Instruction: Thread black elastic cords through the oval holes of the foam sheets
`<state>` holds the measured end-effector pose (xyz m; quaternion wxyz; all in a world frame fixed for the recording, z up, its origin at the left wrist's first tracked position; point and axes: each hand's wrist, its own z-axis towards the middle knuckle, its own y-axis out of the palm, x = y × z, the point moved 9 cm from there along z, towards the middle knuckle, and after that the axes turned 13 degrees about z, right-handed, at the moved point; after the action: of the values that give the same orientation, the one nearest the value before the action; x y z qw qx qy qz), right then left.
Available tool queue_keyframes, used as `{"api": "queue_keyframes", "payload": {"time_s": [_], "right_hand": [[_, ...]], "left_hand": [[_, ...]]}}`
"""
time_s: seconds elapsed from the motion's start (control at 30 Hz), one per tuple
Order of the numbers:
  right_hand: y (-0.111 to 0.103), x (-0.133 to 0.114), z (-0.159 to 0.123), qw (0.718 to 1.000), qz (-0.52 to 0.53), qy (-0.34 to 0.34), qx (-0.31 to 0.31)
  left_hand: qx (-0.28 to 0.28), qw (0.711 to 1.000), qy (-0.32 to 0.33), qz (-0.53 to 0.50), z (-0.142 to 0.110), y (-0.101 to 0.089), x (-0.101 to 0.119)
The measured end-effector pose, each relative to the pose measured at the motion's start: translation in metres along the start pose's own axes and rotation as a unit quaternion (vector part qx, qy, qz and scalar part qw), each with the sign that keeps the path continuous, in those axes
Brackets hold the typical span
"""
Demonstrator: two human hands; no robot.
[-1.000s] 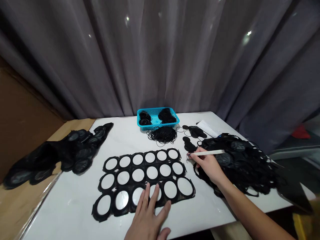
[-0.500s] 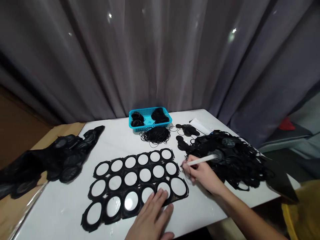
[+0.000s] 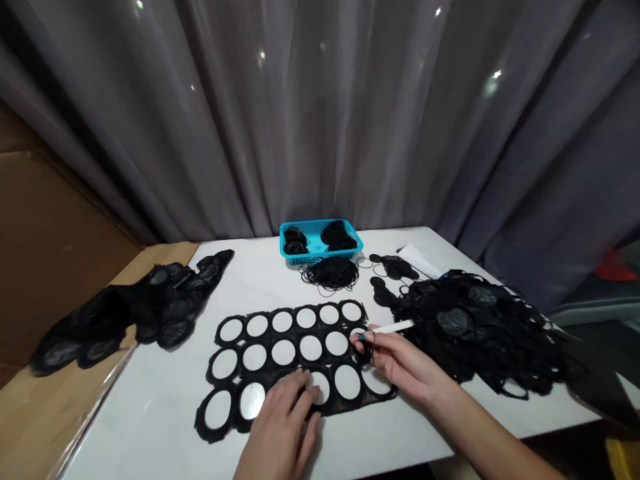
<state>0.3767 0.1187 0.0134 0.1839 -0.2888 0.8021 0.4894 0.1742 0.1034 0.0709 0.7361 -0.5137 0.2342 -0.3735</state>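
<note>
A black sheet [image 3: 334, 395] with rows of round holes lies on the white table, the tabletop showing through the holes. My left hand [image 3: 280, 423] rests on its front row with fingers stretched out, covering part of a hole or two. Above the sheet's right end, my right hand [image 3: 400, 360] is closed around a slim white pen-shaped tool [image 3: 399, 327] with a blue part near the fingertips. Thin black rings [image 3: 369, 350] hang at the same fingers. The tool's working tip is too small to make out.
A heap of black rings and scraps [image 3: 475, 327] spreads on the right. Black cut pieces [image 3: 165, 303] lie at the left over cardboard [image 3: 175, 252]. A blue basket [image 3: 320, 259] stands at the back, with a pile of thin black rings [image 3: 330, 272] before it. Grey curtains hang behind.
My right hand has moved from beside the sheet to over its right end, with black rings now hanging from the fingers. The left hand has shifted left along the front row. The view has turned.
</note>
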Motion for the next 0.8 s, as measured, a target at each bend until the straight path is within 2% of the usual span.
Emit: {"api": "queue_keyframes", "payload": {"time_s": [0.1, 0.17, 0.27, 0.33, 0.43, 0.57, 0.6, 0.67, 0.73, 0.8], "right_hand": [[-0.003, -0.002, 0.003, 0.998, -0.014, -0.056, 0.027], [0.006, -0.011, 0.004, 0.984, -0.131, -0.122, 0.011], [0.030, -0.012, 0.005, 0.922, -0.348, -0.161, -0.046], [0.047, -0.002, 0.003, 0.888, -0.425, -0.149, -0.090], [0.067, 0.017, -0.007, 0.871, -0.461, -0.118, -0.125], [0.085, 0.021, -0.027, 0.838, -0.504, -0.176, -0.111], [0.086, 0.022, -0.030, 0.845, -0.492, -0.177, -0.111], [0.079, 0.026, -0.033, 0.885, -0.428, -0.138, -0.117], [0.067, 0.032, -0.033, 0.930, -0.338, -0.082, -0.123], [0.054, 0.040, -0.030, 0.958, -0.259, -0.038, -0.114]], "left_hand": [[0.042, 0.998, 0.009, 0.046, -0.021, 0.000, 0.002], [0.049, 0.998, 0.012, 0.046, -0.032, 0.000, 0.005], [0.029, 0.999, -0.012, -0.008, -0.037, -0.001, 0.002], [0.007, 0.995, -0.058, -0.087, -0.032, 0.000, -0.004], [-0.025, 0.957, -0.148, -0.249, -0.014, 0.008, -0.011], [-0.051, 0.870, -0.240, -0.427, 0.011, 0.025, -0.013], [-0.059, 0.854, -0.250, -0.453, 0.015, 0.029, -0.013], [-0.072, 0.834, -0.253, -0.485, 0.021, 0.033, -0.014], [-0.073, 0.829, -0.247, -0.497, 0.024, 0.033, -0.017], [-0.068, 0.828, -0.246, -0.499, 0.025, 0.033, -0.021]]}}
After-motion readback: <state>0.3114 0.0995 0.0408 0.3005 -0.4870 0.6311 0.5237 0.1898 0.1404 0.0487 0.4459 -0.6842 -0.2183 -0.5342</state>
